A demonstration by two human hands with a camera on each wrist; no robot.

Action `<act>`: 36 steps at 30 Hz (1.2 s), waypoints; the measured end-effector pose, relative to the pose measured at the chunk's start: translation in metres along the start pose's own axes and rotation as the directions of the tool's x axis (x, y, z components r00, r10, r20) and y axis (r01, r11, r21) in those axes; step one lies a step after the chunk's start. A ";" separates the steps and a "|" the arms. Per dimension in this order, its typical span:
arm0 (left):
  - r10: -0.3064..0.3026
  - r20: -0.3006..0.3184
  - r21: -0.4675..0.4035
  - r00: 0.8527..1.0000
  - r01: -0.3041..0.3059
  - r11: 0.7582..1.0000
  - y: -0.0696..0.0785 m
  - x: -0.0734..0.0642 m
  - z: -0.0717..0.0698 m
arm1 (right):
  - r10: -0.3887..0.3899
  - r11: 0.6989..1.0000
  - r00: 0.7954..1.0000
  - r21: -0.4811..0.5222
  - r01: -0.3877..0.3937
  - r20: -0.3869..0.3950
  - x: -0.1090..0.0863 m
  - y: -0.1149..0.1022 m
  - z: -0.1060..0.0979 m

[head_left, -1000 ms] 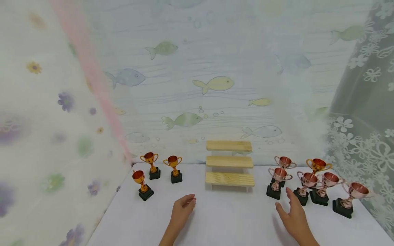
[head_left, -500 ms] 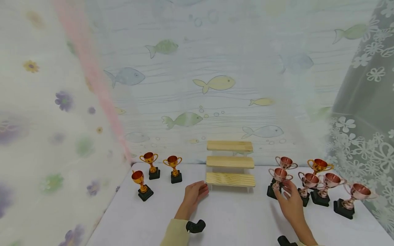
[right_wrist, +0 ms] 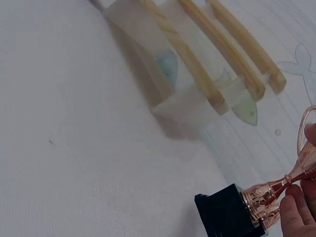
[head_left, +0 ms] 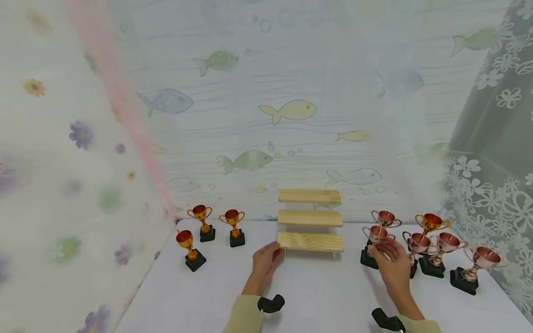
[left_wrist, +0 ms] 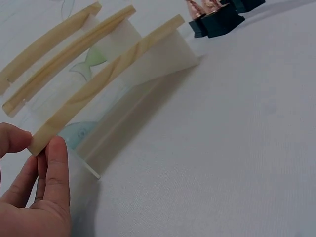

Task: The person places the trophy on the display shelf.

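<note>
A small three-tier stand with pale wooden shelves [head_left: 310, 241] and clear side supports stands at the back middle. My left hand [head_left: 264, 264] pinches the left end of its lowest shelf, thumb above and fingers below, as the left wrist view shows. On the right, my right hand [head_left: 393, 270] grips the stem of a rose-gold trophy cup [head_left: 377, 235] with a black square base [right_wrist: 228, 213]. In the right wrist view the fingers wrap the stem just above the base; much of the cup is out of that frame.
Several other rose-gold trophies [head_left: 485, 258] and one gold trophy [head_left: 431, 223] crowd round the right hand. At the left stand three gold trophies [head_left: 235, 221]. A fish-patterned curtain [head_left: 245, 115] hangs behind the white table [head_left: 316, 291].
My left hand has moved right and up to the stand and taken hold of its lowest shelf. My right hand has reached the front rose-gold trophy and closed round its stem.
</note>
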State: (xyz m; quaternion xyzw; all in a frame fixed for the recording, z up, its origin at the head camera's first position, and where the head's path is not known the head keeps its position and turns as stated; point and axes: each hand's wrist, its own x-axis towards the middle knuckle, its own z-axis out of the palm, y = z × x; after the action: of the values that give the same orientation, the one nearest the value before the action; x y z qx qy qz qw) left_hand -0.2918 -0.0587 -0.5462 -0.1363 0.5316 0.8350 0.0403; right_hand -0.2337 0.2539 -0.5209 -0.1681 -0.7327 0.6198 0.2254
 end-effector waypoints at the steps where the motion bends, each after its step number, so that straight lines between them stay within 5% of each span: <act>1: -0.001 -0.007 -0.002 1.000 0.001 1.000 0.000 0.000 0.001 | -0.003 1.000 1.000 0.006 0.003 -0.007 0.001 0.000 0.001; 12: 0.019 -0.045 0.033 0.999 -0.018 0.999 0.001 -0.002 0.006 | -0.008 1.000 0.997 -0.027 0.006 -0.070 0.012 -0.002 0.005; 20: -0.020 -0.069 0.004 0.997 0.021 1.000 -0.002 -0.001 0.005 | -0.016 1.000 0.996 -0.020 0.015 -0.092 0.015 0.002 0.005; 36: -0.001 -0.010 -0.023 1.000 0.001 1.000 -0.002 0.002 0.002 | -0.098 0.986 0.991 0.127 0.109 -0.093 0.004 -0.013 -0.006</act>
State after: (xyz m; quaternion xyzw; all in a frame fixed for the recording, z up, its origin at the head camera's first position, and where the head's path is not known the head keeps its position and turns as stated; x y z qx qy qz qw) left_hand -0.2942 -0.0564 -0.5474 -0.1412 0.5221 0.8403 0.0365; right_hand -0.2332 0.2586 -0.5072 -0.1412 -0.6876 0.6463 0.2995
